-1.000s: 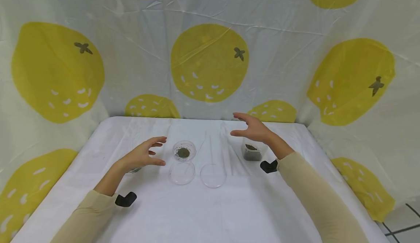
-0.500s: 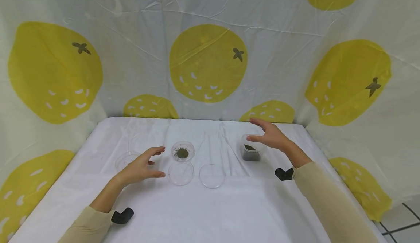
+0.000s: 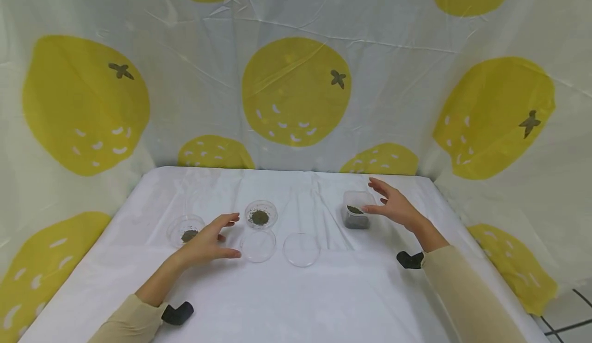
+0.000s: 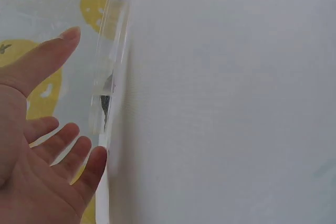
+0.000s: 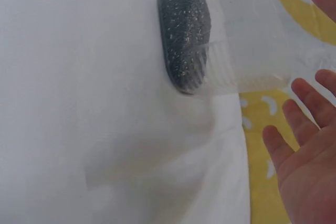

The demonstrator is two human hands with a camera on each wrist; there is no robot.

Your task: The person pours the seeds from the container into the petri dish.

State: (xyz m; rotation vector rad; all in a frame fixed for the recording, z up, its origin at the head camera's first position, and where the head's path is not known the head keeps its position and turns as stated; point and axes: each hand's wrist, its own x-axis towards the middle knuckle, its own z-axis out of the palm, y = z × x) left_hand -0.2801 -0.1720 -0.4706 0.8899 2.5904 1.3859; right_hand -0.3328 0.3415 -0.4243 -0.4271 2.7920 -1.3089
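Note:
My left hand (image 3: 208, 242) hovers with fingers spread and holds nothing. Beside it, partly behind the wrist, lies a clear petri dish (image 3: 174, 232) with dark granules. A second petri dish (image 3: 273, 210), also with dark granules, stands beyond the left fingertips. Near the left thumb lies a clear round lid (image 3: 258, 253), and another clear round lid (image 3: 301, 250) rests to its right. Close to a clear plastic tub (image 3: 356, 220) is my right hand (image 3: 395, 206), thumb and fingers apart; the right wrist view has dark granules (image 5: 185, 35) in the tub, with a gap before the fingers.
A white cloth (image 3: 314, 296) covers the table. Behind it and at both sides hangs a pale curtain (image 3: 393, 101) printed with yellow lemons. Each sleeve has a black piece at the wrist (image 3: 409, 259). Floor tiles (image 3: 571, 312) show at the lower right.
My right hand has moved right and down, beside the tub, which it partly covered before. My left hand has moved slightly nearer to me, uncovering the left petri dish. The dishes and lids stay put.

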